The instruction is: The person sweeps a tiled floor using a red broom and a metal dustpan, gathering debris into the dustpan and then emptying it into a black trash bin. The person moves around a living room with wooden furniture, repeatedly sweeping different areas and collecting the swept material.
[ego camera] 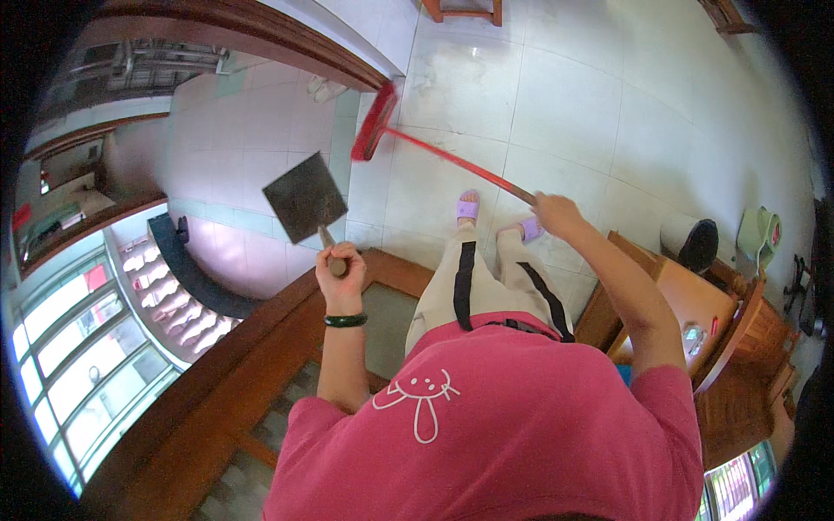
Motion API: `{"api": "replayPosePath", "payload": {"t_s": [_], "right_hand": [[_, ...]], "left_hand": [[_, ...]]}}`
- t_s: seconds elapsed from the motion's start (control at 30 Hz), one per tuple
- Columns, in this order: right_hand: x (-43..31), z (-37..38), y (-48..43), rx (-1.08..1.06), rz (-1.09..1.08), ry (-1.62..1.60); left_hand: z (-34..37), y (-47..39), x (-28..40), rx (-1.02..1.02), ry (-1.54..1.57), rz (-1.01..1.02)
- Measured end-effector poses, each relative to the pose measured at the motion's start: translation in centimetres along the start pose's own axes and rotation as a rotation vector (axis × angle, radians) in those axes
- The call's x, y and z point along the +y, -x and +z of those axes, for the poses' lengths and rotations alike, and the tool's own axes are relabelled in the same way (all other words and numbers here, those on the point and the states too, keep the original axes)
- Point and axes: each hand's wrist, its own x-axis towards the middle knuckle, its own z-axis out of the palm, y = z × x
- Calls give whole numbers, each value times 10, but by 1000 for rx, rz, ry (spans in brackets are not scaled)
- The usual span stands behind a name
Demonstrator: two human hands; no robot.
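My left hand (342,277) is closed around the wooden handle of a dark, square-bladed dustpan (306,198), which is held out over the doorway. A dark green bangle (346,320) circles that wrist. In my right hand (557,215) is the upper end of a red-handled broom (449,156). Its red bristle head (375,124) lies against the floor beside the door frame, at the edge of the light floor tiles (449,104). The dustpan and the broom head are apart. I cannot tell whether any dirt lies between them.
A brown wooden door (195,384) with glass panes stands close on my left. Pale shoes (326,89) sit beyond the threshold. On my right are a wooden table (690,306), a white bin with a dark top (700,244) and a green plastic item (759,234). Wooden stool legs (466,13) show ahead.
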Motion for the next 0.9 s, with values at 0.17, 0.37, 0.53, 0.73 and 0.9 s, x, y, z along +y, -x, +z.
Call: {"api": "replayPosePath", "payload": {"t_s": [0.17, 0.37, 0.53, 0.73, 0.9], "right_hand": [[-21, -7, -85, -16, -122, 201], [59, -58, -68, -52, -22, 350], [136, -125, -7, -52, 186, 423], [189, -157, 76, 24, 421, 430], [194, -162, 137, 108, 431, 380]], "left_hand": [[-4, 5, 34, 57, 122, 80], [-31, 6, 40, 114, 248, 56], [-46, -12, 28, 103, 278, -124], [-61, -46, -6, 133, 94, -158], [-71, -56, -21, 101, -53, -206]]}}
